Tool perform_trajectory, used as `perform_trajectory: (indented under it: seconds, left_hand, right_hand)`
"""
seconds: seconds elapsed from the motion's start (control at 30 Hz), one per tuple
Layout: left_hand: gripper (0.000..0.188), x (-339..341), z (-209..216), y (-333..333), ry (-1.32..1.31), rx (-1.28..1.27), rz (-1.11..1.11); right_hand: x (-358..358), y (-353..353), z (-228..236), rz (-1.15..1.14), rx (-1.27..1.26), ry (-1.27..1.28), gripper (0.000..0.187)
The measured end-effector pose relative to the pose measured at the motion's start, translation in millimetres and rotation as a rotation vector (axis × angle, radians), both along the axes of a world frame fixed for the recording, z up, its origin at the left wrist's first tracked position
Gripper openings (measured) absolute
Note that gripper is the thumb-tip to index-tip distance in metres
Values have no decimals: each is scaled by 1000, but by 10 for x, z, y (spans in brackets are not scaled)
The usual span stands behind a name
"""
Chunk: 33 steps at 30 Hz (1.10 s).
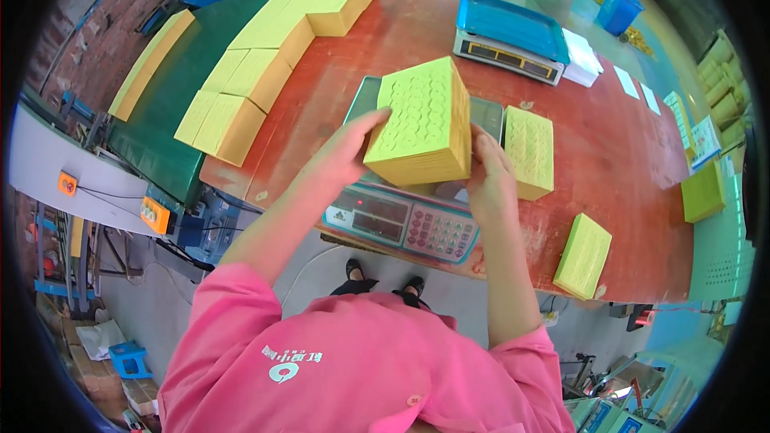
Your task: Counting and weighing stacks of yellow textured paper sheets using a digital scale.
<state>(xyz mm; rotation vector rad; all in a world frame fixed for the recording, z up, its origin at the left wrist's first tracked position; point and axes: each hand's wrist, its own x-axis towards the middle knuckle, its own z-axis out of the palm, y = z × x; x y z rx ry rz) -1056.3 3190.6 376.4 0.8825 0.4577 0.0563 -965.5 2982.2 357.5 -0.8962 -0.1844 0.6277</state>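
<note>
Between my two hands is a thick stack of yellow paper [419, 116] with rows of embossed round marks on top. My left hand [353, 144] presses against its left side, and my right hand [491, 172] grips the right side. The stack is tilted a little over a digital scale [401, 220], hiding most of the scale's pan; whether it touches the pan I cannot tell. Just right of the scale stands another yellow paper stack [529, 151] with a similar embossed top. A thinner yellow stack [583, 256] lies near the table's front right edge.
Several yellow paper stacks [277, 20] line the left of the red table [626, 160], by a green conveyor belt [156, 148]. A second scale [512, 36] with a blue tray sits at the back, beside white paper [581, 58]. A blue bin [619, 10] stands beyond.
</note>
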Motion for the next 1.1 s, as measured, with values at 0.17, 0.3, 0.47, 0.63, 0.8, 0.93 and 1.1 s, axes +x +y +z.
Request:
perform_trajectory:
  seconds: [0.17,0.3,0.47,0.63,0.8,0.93,1.1]
  left_hand:
    - [42,70,-25,-191,-354,-387,-138]
    - [45,312,-53,-480,-316,-179,-83]
    - [44,465,-211,-437,-163,333,97]
    - [38,341,-435,-211,-159,686,-5]
    - [42,19,-340,33,-132,21,-77]
    - [46,-584,-196,855,168,361,-381]
    - [37,-389,-235,2459,133,809,-178]
  right_hand:
    - [-15,-66,232,-53,227,-230,39]
    - [6,111,271,-418,4,-624,32]
    - [154,226,221,-370,-381,-928,27]
    - [148,409,227,-260,-516,-971,25]
    - [-16,633,386,-222,-774,-1304,29]
    - [-342,865,385,-133,-997,-1464,35]
    - [-621,1245,649,-207,-1128,-1527,37]
